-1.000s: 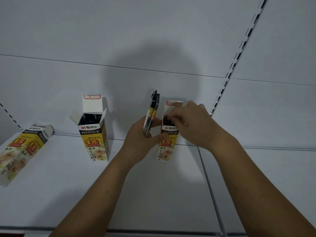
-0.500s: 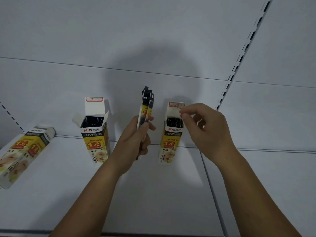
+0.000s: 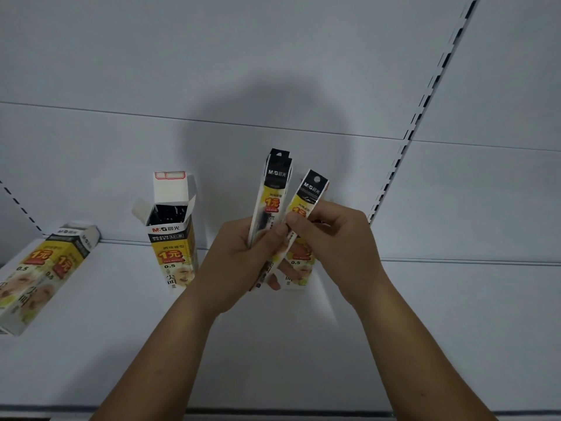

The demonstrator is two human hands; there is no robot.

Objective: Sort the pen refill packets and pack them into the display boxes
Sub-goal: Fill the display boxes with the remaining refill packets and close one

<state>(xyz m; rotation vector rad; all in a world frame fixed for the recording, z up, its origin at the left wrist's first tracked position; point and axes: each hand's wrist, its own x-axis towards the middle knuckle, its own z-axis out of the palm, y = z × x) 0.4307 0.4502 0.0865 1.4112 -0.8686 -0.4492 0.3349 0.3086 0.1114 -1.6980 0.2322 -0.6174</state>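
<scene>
My left hand grips a small stack of black-and-yellow refill packets, held upright. My right hand pinches a single refill packet by its middle, tilted right, just beside the stack. Behind both hands stands a yellow display box, mostly hidden; only its lower front shows. A second display box stands open to the left, its flap up and black packet tops showing inside.
A third display box lies on its side at the far left of the white shelf. The white back panel carries a slotted upright at the right. The shelf's front edge runs along the bottom.
My right hand left the box flap and came to the stack, taking one packet and drawing it off to the right. Both hands now cover the middle box.
</scene>
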